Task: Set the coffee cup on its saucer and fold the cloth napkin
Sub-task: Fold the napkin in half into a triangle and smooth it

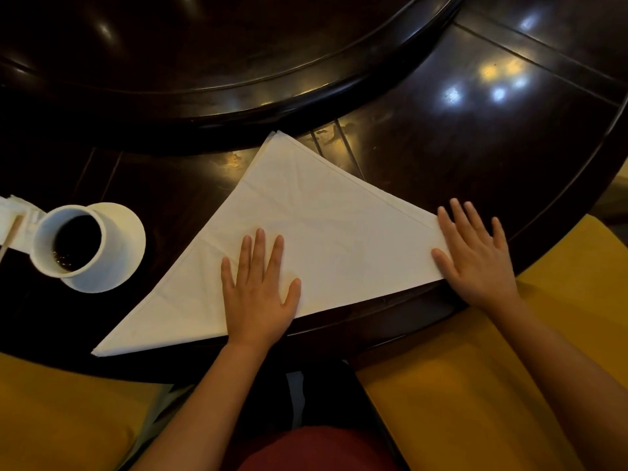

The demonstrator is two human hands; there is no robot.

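A white cloth napkin (306,226) lies folded into a triangle on the dark wooden table (475,137), its long edge along the near rim. My left hand (258,290) rests flat on the napkin's lower middle, fingers spread. My right hand (475,256) lies flat on the napkin's right corner, fingers apart. A white coffee cup (73,241) holding dark coffee stands on a white saucer (131,232) at the left of the table, apart from the napkin.
A raised round turntable (238,62) fills the table's middle at the back. White paper packets and a wooden stick (13,229) lie at the far left edge. Yellow seat cushions (475,402) flank my lap below the table rim.
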